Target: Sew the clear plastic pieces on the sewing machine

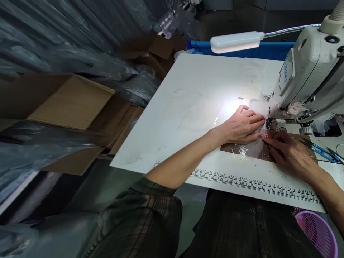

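Observation:
My left hand (242, 125) lies flat, fingers stretched out, on a thin clear plastic sheet (247, 148) close to the needle of a white sewing machine (306, 79). My right hand (288, 152) also rests flat on the sheet, over a brown patch of the table, its fingertips meeting the left hand's just before the presser foot (270, 123). Both hands press the sheet down; neither grips anything.
The white table (193, 104) has a printed ruler (255, 182) along its near edge. Blue snips (324, 152) lie right of my right hand. A lamp (236, 41) hangs over the table. Cardboard boxes (72, 104) and plastic bags stand left; a purple basket (318, 231) sits lower right.

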### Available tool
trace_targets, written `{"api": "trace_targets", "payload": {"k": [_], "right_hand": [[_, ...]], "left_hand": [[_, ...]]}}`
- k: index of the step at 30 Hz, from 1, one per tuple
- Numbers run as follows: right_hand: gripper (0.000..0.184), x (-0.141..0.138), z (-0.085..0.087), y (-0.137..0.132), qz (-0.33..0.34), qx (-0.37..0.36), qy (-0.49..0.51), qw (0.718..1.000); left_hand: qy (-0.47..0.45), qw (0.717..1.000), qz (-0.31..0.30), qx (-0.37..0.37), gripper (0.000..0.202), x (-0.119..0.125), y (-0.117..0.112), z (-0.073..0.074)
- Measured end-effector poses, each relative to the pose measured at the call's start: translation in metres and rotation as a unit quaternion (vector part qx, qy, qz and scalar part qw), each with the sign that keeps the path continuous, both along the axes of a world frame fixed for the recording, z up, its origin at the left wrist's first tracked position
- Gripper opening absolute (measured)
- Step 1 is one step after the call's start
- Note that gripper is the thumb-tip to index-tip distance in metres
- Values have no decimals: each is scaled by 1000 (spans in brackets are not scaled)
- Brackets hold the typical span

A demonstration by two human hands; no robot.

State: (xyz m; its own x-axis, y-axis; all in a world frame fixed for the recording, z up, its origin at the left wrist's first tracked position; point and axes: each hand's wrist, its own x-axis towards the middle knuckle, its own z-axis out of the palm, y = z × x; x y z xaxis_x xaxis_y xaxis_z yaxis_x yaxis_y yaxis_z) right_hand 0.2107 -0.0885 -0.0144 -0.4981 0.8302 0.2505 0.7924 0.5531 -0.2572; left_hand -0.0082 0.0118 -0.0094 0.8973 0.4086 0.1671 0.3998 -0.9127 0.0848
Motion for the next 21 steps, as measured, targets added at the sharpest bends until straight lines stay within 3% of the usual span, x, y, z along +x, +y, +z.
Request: {"api": "trace_targets", "payload": {"k": [21], "right_hand": [[34, 6, 1, 1, 13, -12, 28, 999]], "left_hand": [[-25, 999, 19, 23, 44, 5, -7, -9]]}}
